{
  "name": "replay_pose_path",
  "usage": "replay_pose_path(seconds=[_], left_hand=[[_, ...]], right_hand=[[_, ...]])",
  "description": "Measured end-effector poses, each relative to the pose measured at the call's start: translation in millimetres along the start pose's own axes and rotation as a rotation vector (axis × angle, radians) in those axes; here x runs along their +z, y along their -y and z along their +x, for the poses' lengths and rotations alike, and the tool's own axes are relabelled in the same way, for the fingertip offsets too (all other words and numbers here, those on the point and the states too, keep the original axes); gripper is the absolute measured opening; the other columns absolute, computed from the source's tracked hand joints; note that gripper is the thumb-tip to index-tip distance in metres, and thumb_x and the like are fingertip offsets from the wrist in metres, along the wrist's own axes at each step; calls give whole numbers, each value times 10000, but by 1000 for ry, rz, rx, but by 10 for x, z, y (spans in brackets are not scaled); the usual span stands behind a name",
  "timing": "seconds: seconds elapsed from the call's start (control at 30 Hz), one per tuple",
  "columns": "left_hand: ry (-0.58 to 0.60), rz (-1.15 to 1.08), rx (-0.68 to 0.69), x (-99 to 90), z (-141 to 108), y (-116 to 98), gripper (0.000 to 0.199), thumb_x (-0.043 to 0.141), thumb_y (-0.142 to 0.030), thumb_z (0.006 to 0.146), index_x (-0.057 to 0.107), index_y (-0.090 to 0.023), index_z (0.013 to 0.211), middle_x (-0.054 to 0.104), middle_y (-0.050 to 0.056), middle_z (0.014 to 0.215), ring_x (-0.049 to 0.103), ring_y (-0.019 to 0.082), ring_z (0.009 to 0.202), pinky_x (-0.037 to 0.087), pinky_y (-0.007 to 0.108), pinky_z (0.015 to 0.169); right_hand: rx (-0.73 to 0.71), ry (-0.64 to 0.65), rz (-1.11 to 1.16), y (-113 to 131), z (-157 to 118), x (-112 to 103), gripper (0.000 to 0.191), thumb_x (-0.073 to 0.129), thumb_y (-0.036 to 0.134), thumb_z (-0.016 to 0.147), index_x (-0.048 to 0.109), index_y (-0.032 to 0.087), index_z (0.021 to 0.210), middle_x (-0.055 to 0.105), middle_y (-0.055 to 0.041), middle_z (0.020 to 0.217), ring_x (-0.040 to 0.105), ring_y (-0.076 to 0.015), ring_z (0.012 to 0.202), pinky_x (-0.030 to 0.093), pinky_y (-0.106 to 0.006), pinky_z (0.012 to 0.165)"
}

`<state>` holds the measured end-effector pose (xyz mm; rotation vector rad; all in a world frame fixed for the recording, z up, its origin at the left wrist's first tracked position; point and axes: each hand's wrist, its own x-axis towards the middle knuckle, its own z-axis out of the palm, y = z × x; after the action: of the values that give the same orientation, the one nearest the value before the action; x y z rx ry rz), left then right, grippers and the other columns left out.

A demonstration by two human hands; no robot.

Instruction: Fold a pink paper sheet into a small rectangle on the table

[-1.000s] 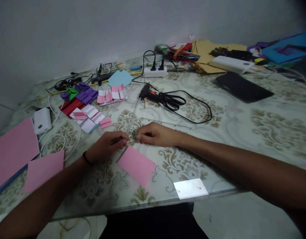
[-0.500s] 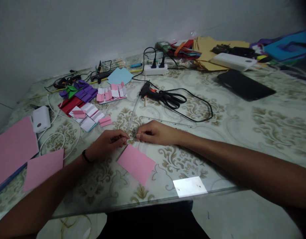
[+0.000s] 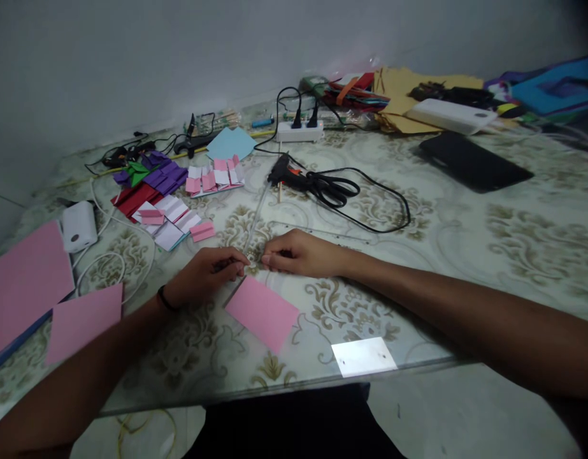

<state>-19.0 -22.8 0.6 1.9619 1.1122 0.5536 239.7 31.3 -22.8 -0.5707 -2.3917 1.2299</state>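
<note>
My left hand (image 3: 212, 271) rests on the table with its fingers curled toward the thumb. Facing it across a narrow gap, my right hand (image 3: 301, 253) lies with loosely closed fingers. I see nothing held in either. Just below the fingertips is a pink paper rectangle (image 3: 262, 312), lying flat and untouched by the right hand. A black glue gun (image 3: 288, 173) lies beyond the hands, and from it a thin pale stick (image 3: 257, 217) reaches toward the gap. Behind my right hand a clear ruler (image 3: 322, 233) lies on the tabletop.
Folded pink-and-white paper pieces (image 3: 215, 177) and purple ones (image 3: 167, 177) sit at back left. Pink sheets (image 3: 28, 287) and a white device (image 3: 79, 226) are at left. A power strip (image 3: 301, 132), black tablet-like slab (image 3: 475, 161) and white card (image 3: 364, 357) also lie there.
Both hands keep the same place and pose. The view has shifted only slightly; nothing on the table has visibly moved.
</note>
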Motion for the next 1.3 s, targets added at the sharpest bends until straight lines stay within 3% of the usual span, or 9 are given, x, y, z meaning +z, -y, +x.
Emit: replay_pose_path(seconds=[1.3], left_hand=[[3, -24, -7, 3, -10, 46, 210, 596, -304, 992, 745, -156, 1003, 720, 17, 796, 648, 121, 666, 501, 212, 630]], right_hand=[[-5, -8, 23, -14, -1, 13, 344, 531, 359, 1031, 717, 123, 863, 661, -11, 717, 534, -94, 632, 393, -212, 619]])
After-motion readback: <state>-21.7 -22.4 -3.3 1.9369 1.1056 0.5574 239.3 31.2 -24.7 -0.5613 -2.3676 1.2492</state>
